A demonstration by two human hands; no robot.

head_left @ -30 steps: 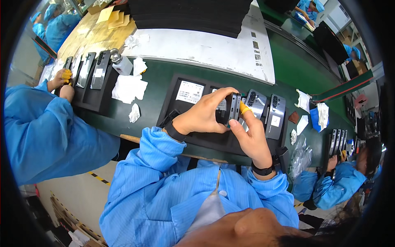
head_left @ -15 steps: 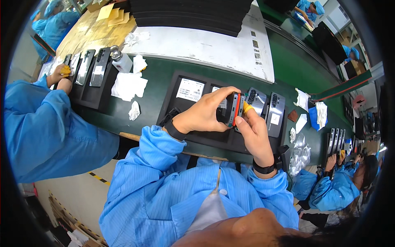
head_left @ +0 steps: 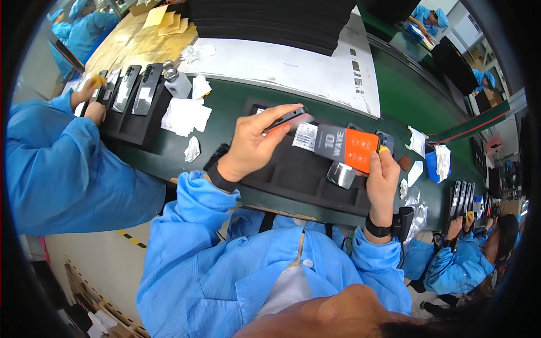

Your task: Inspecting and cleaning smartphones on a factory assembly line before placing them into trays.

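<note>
My left hand grips a dark smartphone, tilted so its thin edge shows. To the right, my right hand pinches an orange and grey printed sheet, a film or card, apart from the phone. A yellow finger cot covers one of its fingertips. Below both hands lies a black foam tray with compartments. In it are a white printed label and a shiny phone, partly under the sheet. Another phone at the tray's right is mostly hidden.
A co-worker's hand works at a tray of phones on the left. A pump bottle and white wipes stand between us. On the right are a blue container and clear plastic. Stacked black trays rise behind.
My hands have moved apart. The left keeps the phone and has tilted it; the right has moved right with the orange and grey sheet, which now shows its printed face.
</note>
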